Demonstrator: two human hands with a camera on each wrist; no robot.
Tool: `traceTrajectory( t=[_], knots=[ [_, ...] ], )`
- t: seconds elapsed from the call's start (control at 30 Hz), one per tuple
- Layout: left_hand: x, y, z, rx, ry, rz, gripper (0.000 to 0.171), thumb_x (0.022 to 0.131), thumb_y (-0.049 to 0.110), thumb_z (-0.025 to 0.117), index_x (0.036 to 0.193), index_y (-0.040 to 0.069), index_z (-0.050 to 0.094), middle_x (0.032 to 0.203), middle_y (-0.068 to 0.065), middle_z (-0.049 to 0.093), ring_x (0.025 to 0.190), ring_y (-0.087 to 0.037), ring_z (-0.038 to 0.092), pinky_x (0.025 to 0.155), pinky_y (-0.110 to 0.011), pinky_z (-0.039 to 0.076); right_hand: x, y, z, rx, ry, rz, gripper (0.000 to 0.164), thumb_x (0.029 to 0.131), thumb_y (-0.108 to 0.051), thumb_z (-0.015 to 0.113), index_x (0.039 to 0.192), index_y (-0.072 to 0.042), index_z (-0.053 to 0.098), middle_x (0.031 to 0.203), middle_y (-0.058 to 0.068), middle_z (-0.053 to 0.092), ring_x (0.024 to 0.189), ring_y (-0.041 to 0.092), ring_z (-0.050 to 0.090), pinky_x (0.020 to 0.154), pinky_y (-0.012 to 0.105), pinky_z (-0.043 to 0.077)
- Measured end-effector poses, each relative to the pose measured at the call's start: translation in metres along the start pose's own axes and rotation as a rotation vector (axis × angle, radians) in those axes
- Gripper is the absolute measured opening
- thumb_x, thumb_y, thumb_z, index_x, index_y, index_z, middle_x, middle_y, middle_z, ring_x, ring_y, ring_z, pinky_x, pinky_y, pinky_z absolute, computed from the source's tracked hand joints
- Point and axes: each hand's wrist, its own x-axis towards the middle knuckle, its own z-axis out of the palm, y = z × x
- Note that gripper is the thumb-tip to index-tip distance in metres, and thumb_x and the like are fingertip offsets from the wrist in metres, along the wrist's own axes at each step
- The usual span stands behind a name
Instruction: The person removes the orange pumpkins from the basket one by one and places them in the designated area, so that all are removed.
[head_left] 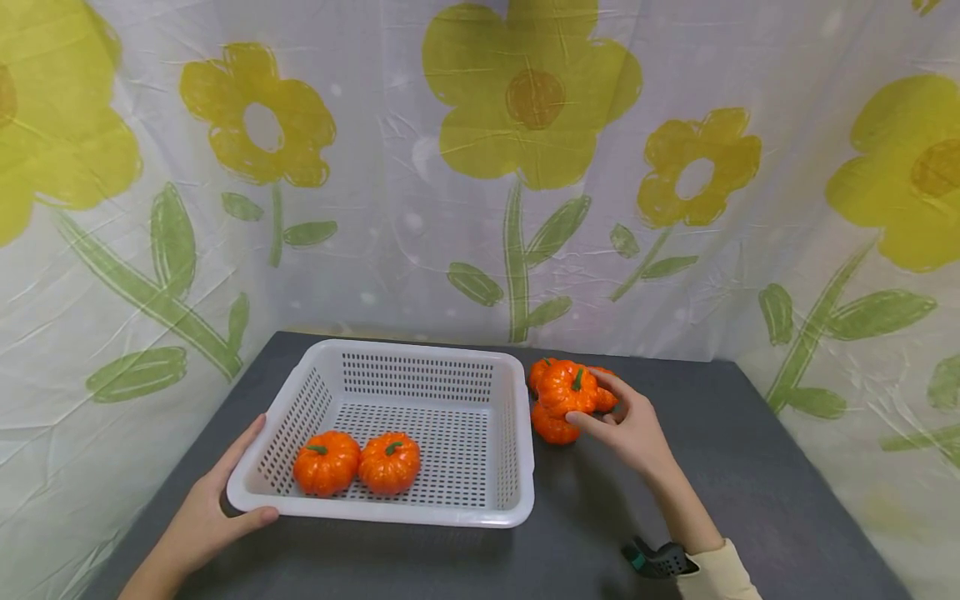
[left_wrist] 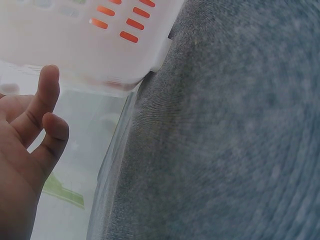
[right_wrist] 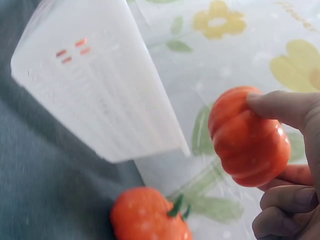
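Observation:
In the head view, a white perforated plastic basket (head_left: pixel 378 518) holds two small orange toy pumpkins (head_left: pixel 327 463) with green stems, side by side near its front left. My left hand (head_left: pixel 197 518) is at the basket's front left corner, thumb along the front rim and straight fingers by the left side. The left wrist view shows two of its fingers (left_wrist: pixel 49 92) loosely bent below the basket wall. My right hand (head_left: pixel 633 425) pinches another toy pumpkin (head_left: pixel 564 387) between thumb and fingers, raised right of the basket. The right wrist view shows this held pumpkin (right_wrist: pixel 250 137) tilted.
More pumpkins sit on the dark grey table (head_left: pixel 720 450) under and behind the held one, partly hidden; one pumpkin (head_left: pixel 553 427) is close to the basket's right wall. A flower-printed curtain (head_left: pixel 375 275) encloses the table's back and sides.

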Motion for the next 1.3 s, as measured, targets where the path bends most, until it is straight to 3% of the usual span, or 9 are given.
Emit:
traceTrajectory(
  t=[0.13, 0.37, 0.6, 0.9, 1.2, 1.3],
  knots=[
    [0.0, -0.001, 0.0, -0.01, 0.002, 0.005, 0.114, 0.077, 0.011, 0.088, 0.17, 0.027, 0.025, 0.151, 0.044, 0.029, 0.117, 0.017, 0.043, 0.095, -0.002, 0.029, -0.005, 0.01, -0.013, -0.027, 0.041, -0.004, 0.074, 0.09, -0.028, 0.086, 0.154, -0.011, 0.053, 0.153, 0.017, 0.054, 0.046, 0.007, 0.027, 0.05, 0.026, 0.034],
    [0.0, 0.0, -0.001, -0.01, 0.002, 0.001, 0.114, 0.077, 0.011, 0.088, 0.17, 0.026, 0.026, 0.149, 0.046, 0.029, 0.115, 0.016, 0.045, 0.093, -0.001, 0.03, -0.011, 0.025, -0.029, -0.032, 0.096, 0.006, 0.069, 0.092, -0.026, 0.085, 0.152, -0.012, 0.055, 0.15, 0.015, 0.056, 0.044, 0.01, 0.033, 0.051, 0.027, 0.036],
    [-0.001, -0.001, 0.0, -0.017, -0.005, 0.001, 0.113, 0.078, 0.011, 0.088, 0.171, 0.027, 0.025, 0.151, 0.043, 0.029, 0.117, 0.017, 0.042, 0.095, -0.002, 0.029, -0.017, 0.041, -0.036, -0.069, 0.126, 0.057, 0.073, 0.093, -0.027, 0.084, 0.155, -0.01, 0.051, 0.155, 0.018, 0.051, 0.044, 0.008, 0.032, 0.05, 0.027, 0.036],
    [-0.001, 0.004, -0.002, -0.03, -0.011, 0.0, 0.113, 0.079, 0.012, 0.087, 0.171, 0.028, 0.023, 0.151, 0.044, 0.028, 0.117, 0.017, 0.043, 0.095, -0.001, 0.029, -0.016, 0.077, -0.036, -0.183, 0.122, 0.15, 0.079, 0.092, -0.039, 0.083, 0.157, -0.01, 0.048, 0.157, 0.019, 0.05, 0.047, 0.008, 0.034, 0.053, 0.026, 0.037],
    [-0.001, 0.001, 0.0, -0.016, -0.013, -0.021, 0.112, 0.08, 0.013, 0.087, 0.171, 0.029, 0.023, 0.153, 0.041, 0.028, 0.118, 0.018, 0.042, 0.095, -0.003, 0.029, -0.015, 0.1, -0.027, -0.226, 0.112, 0.188, 0.08, 0.092, -0.039, 0.083, 0.156, -0.006, 0.048, 0.158, 0.023, 0.049, 0.051, 0.01, 0.038, 0.057, 0.027, 0.038],
    [0.0, 0.0, 0.0, -0.012, -0.006, -0.016, 0.113, 0.079, 0.012, 0.087, 0.171, 0.028, 0.024, 0.153, 0.041, 0.029, 0.118, 0.018, 0.042, 0.095, -0.003, 0.03, -0.013, 0.104, -0.024, -0.239, 0.114, 0.193, 0.08, 0.092, -0.04, 0.082, 0.156, -0.006, 0.048, 0.159, 0.023, 0.048, 0.059, 0.017, 0.048, 0.064, 0.029, 0.044]
  ],
)
